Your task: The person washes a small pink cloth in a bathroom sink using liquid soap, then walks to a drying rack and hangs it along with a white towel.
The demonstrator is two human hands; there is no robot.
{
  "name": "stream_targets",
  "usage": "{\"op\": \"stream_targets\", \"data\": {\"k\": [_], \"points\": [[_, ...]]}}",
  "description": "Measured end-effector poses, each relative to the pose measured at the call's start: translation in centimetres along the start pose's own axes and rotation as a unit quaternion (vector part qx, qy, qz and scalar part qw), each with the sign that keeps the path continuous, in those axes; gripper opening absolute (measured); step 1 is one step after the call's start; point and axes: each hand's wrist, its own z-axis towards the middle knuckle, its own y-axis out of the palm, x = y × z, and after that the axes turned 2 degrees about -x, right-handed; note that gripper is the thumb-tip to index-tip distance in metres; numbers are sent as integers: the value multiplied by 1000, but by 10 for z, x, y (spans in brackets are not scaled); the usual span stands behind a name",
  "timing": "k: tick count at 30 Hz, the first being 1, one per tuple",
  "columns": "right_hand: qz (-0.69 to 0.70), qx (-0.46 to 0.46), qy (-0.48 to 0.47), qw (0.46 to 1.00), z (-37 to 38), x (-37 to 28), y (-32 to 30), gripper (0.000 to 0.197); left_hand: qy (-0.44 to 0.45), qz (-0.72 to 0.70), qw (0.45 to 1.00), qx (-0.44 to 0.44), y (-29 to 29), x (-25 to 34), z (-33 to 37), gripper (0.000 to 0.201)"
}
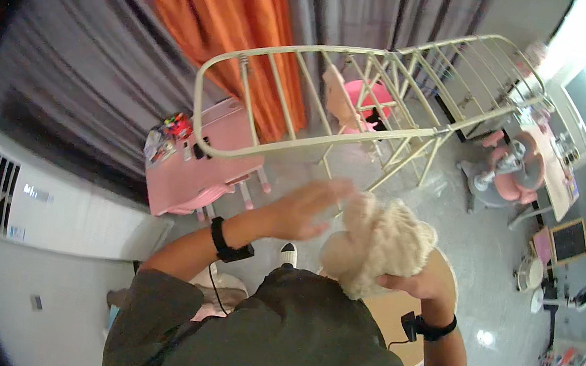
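Observation:
A bunched-up cream knitted cloth item (392,244) is held up in front of my chest; its exact kind does not show. My right hand (413,284) grips it from below on its right side, fingers closed into the folds. Just left of the bundle, my left hand (304,207) is raised with fingers stretched out, slightly blurred and apart from the cloth. Beyond both hands stands a cream metal folding drying rack (328,139) with bare bars.
A pink desk (175,175) with small items stands at the left by the curtains. Behind the rack is a pink basin (369,97). A pink swivel chair (519,179) and a long desk (560,177) are at the right. A tan board (400,323) lies below my right arm.

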Motion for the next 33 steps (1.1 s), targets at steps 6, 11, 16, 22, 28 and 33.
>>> {"op": "stream_targets", "data": {"k": [6,11,16,22,28,33], "points": [[-39,-260,113,958,-1,0,97,69,-10,-82,994,-77,-10,119,-80,80],[-48,-148,120,981,9,29,161,66,-110,-75,990,-48,-45,112,-170,57],[-272,35,103,956,77,72,251,43,-173,11,979,-106,-97,27,-273,43],[-442,86,-61,891,259,134,356,24,-147,-77,965,-205,-205,-147,-374,49],[-467,171,-45,866,332,156,391,22,-96,38,992,-70,-232,-226,-391,40],[-457,213,-47,862,333,120,406,25,9,209,971,117,-265,-223,-377,42]]}}
